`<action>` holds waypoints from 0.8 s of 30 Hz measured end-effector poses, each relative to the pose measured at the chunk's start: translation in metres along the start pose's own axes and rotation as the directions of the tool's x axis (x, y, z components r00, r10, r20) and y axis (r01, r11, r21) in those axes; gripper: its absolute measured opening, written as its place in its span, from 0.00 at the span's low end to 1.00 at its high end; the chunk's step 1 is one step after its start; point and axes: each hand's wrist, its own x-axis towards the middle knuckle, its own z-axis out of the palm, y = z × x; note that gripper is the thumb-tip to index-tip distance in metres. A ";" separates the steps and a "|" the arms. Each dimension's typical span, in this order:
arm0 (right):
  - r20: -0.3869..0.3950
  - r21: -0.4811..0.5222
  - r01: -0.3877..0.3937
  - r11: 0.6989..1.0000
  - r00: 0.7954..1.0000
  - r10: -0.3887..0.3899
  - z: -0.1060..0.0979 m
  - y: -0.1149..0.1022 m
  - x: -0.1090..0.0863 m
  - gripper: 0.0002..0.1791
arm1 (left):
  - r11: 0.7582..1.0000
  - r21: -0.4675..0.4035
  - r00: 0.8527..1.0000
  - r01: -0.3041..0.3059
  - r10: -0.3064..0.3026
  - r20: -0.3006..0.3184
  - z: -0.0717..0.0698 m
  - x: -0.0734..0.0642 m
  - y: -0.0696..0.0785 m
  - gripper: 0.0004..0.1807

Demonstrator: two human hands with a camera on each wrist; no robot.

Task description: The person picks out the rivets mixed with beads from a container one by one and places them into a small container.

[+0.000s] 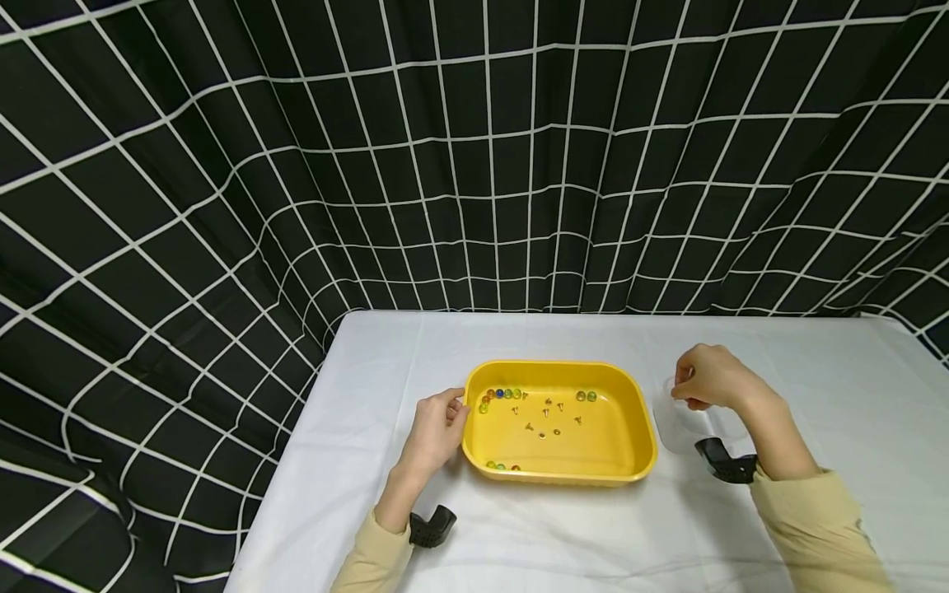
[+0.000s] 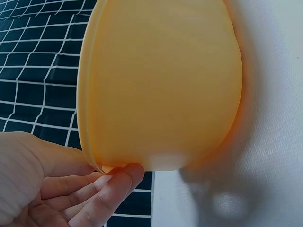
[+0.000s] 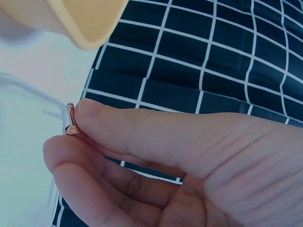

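Observation:
My left hand (image 1: 435,428) pinches the left rim of a yellow tub (image 1: 593,455), thumb on one side and fingers on the other, as the left wrist view shows. Between the thumb and index fingertip of my right hand (image 1: 715,377) is a small gold-coloured screw (image 3: 72,123), its shank pointing up in the right wrist view; threads cannot be made out. That hand hovers over a clear plastic container (image 1: 670,430), right of the tub. Inside the tub lie several similar screws (image 1: 546,413) across the middle, with several glass marbles (image 1: 500,394) near its edges.
A white cloth covers the table (image 1: 549,535). Behind and to the left hangs a black curtain (image 1: 511,165) with a white grid. Black wrist mounts (image 1: 432,527) sit below both hands. The clear container is hard to see against the cloth.

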 end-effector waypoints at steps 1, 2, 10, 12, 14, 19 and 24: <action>-0.001 -0.001 0.001 1.000 1.000 -0.001 0.000 0.001 0.000 0.07 | 1.000 -0.001 1.000 -0.001 0.001 0.000 0.000 0.000 0.000 0.15; 0.000 -0.001 -0.001 1.000 1.000 0.001 0.000 0.002 0.000 0.07 | 1.000 -0.002 1.000 -0.002 0.002 0.000 0.000 0.000 0.000 0.15; 0.007 -0.007 -0.021 1.000 1.000 0.022 0.000 0.007 -0.002 0.07 | 1.000 -0.008 1.000 0.004 -0.004 0.007 0.000 0.000 -0.001 0.15; 0.003 -0.005 -0.022 1.000 1.000 0.022 0.001 0.009 -0.002 0.08 | 1.000 -0.004 1.000 0.006 -0.006 0.008 0.000 0.000 0.000 0.15; 0.002 0.002 -0.022 1.000 1.000 0.022 0.002 0.011 -0.002 0.08 | 1.000 -0.006 1.000 0.006 -0.006 0.007 0.000 0.000 0.000 0.15; 0.007 0.002 -0.029 1.000 1.000 0.029 0.004 0.015 -0.001 0.08 | 1.000 -0.014 1.000 0.003 -0.003 0.006 0.000 0.000 -0.001 0.15; -0.002 -0.014 -0.025 1.000 1.000 0.025 0.005 0.018 -0.002 0.07 | 1.000 -0.012 1.000 -0.003 0.003 0.004 0.000 0.000 -0.001 0.15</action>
